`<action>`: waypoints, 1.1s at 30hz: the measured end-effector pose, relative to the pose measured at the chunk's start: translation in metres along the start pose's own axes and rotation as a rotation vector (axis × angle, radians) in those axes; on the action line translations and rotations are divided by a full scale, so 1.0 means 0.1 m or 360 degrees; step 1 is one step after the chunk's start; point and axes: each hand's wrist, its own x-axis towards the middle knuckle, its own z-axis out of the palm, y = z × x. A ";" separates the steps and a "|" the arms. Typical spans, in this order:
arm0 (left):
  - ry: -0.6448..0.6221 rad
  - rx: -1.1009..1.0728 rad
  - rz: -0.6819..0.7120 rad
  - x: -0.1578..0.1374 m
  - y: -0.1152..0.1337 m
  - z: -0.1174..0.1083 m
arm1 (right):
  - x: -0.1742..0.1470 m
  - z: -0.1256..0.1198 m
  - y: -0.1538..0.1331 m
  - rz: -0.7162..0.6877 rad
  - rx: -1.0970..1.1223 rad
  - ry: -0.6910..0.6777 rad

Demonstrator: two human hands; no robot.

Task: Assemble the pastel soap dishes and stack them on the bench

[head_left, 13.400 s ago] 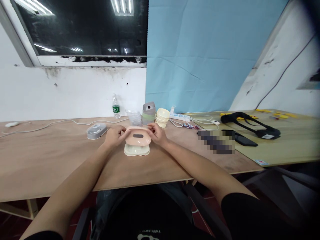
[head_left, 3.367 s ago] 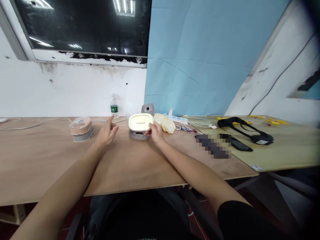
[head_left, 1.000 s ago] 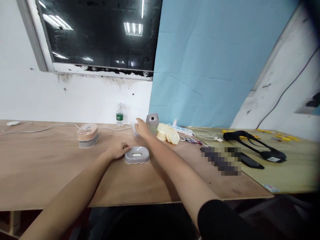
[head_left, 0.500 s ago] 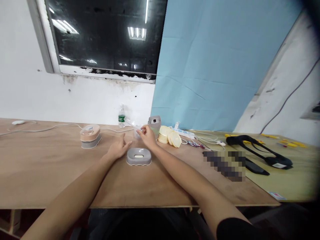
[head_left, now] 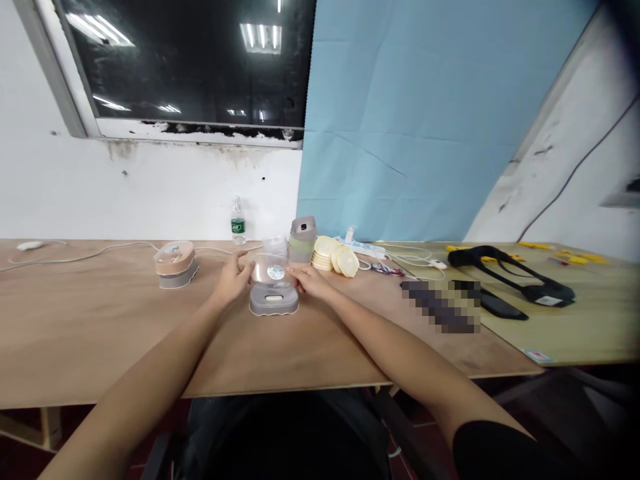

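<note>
A white wall (head_left: 175, 193) is fronted by a wooden table (head_left: 110, 333), on which a grey dish (head_left: 260, 305) is set. Over its far side, a clear lid (head_left: 262, 275) is pinched at opposite edges by the left hand (head_left: 235, 279) and the right hand (head_left: 313, 281) (a round label (head_left: 275, 272) is borne by the lid).

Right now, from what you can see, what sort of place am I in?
Probably a makeshift workroom, though I can't be sure: there's a plain wooden table with a partly slumped stack of cream pieces on it, and a scuffed white wall behind.
</note>
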 end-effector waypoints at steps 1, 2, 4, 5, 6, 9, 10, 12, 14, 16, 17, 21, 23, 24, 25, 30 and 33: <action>-0.0061 -0.0033 -0.0051 0.00 0.00 0.00 | 0.01 0.01 0.01 0.0029 0.0000 -0.0017; -0.0139 -0.0045 -0.0085 0.01 0.00 -0.01 | 0.01 0.01 0.03 0.0051 0.0004 -0.0033; -0.0311 -0.0027 -0.0109 0.01 0.01 -0.03 | 0.01 0.01 0.04 0.0082 0.0018 -0.0057; -0.0396 -0.0004 -0.0115 0.00 0.02 -0.04 | 0.01 0.01 0.05 0.0105 0.0029 -0.0072; -0.0482 0.0023 -0.0128 0.00 0.03 -0.04 | 0.00 -0.01 0.05 0.0144 0.0042 -0.0090; -0.0780 0.0122 -0.0264 -0.02 0.05 -0.07 | -0.02 -0.08 0.05 0.0330 0.0043 -0.0258; -0.0880 0.0152 -0.0318 -0.03 0.06 -0.08 | -0.02 -0.11 0.05 0.0385 0.0024 -0.0351; -0.1028 0.0189 -0.0382 -0.03 0.07 -0.10 | -0.03 -0.16 0.04 0.0450 -0.0042 -0.0521; -0.1093 0.0206 -0.0394 -0.03 0.06 -0.11 | -0.03 -0.19 0.03 0.0453 -0.0132 -0.0607; -0.1106 0.0227 -0.0396 -0.02 0.05 -0.12 | -0.02 -0.20 0.02 0.0443 -0.0227 -0.0652; -0.1112 0.0235 -0.0402 -0.01 0.03 -0.12 | -0.02 -0.20 0.03 0.0439 -0.0259 -0.0670; -0.1149 0.0232 -0.0422 0.02 -0.03 -0.13 | -0.02 -0.19 0.04 0.0451 -0.0256 -0.0689; -0.1192 0.0206 -0.0418 0.03 -0.06 -0.16 | -0.04 -0.17 0.03 0.0440 -0.0254 -0.0638; -0.1218 0.0190 -0.0407 0.04 -0.07 -0.17 | -0.05 -0.16 0.02 0.0427 -0.0260 -0.0602; -0.1244 0.0179 -0.0392 0.05 -0.08 -0.19 | -0.06 -0.14 0.01 0.0411 -0.0269 -0.0561; -0.1296 0.0257 -0.0399 0.10 -0.13 -0.22 | -0.08 -0.08 -0.04 0.0349 -0.0326 -0.0422; -0.1200 0.0323 -0.0358 0.10 -0.15 -0.20 | -0.06 -0.06 -0.02 0.0345 -0.0301 -0.0401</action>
